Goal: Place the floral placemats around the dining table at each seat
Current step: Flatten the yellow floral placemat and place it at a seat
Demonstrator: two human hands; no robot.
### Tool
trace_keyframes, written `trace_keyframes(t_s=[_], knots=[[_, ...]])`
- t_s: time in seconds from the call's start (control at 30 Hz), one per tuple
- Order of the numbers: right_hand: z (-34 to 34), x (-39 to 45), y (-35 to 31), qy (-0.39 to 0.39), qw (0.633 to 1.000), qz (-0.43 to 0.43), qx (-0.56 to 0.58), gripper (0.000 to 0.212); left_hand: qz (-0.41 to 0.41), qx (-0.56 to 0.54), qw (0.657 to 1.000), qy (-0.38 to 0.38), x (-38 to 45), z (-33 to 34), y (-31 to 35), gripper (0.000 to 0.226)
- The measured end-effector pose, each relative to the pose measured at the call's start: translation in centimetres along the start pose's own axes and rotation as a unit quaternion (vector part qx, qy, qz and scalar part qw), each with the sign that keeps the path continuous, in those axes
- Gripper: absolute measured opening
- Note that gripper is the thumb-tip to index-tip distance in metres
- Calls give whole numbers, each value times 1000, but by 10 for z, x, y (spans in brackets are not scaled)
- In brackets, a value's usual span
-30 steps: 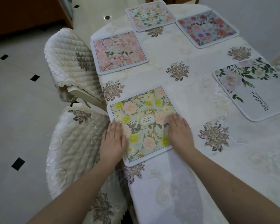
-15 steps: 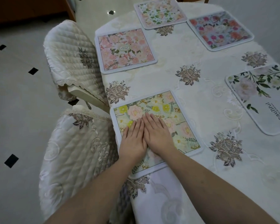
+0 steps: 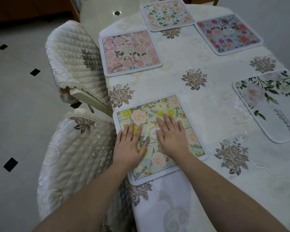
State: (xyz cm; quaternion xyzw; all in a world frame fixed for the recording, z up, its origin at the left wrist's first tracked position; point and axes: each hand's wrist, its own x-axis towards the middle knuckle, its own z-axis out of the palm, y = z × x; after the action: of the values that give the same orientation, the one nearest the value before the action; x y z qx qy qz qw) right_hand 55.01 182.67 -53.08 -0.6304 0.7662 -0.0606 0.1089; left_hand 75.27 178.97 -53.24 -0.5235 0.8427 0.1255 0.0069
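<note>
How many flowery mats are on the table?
5: yellow mat under both hands, pink mat beyond it, pale mat far end, red-flowered mat, white mat right. More may lie outside view.

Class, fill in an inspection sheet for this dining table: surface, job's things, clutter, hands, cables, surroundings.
Surface: table under a cream embroidered tablecloth.
Job's things: five floral placemats lie flat: yellow-flowered placemat nearest, pink placemat, pale green-leaf placemat, red-flowered placemat, white "Beautiful" placemat.
Clutter: nothing seen.
Hands: left hand and right hand press flat on the yellow-flowered placemat, fingers straight.
Cables: nothing seen.
Surroundings: two chairs with quilted covers at the left side; pale tiled floor with black diamond insets.
</note>
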Motion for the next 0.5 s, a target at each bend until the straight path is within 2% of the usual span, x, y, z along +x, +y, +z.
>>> trace_keyframes(t_s=[0.37,0.5], knots=[[-11,-3,37,38,998,37,19,54,-60,-17,998,-15,-7,-10,-16,78],[-17,-6,47,43,995,83,27,55,-74,-16,996,-40,-11,-20,-25,79]])
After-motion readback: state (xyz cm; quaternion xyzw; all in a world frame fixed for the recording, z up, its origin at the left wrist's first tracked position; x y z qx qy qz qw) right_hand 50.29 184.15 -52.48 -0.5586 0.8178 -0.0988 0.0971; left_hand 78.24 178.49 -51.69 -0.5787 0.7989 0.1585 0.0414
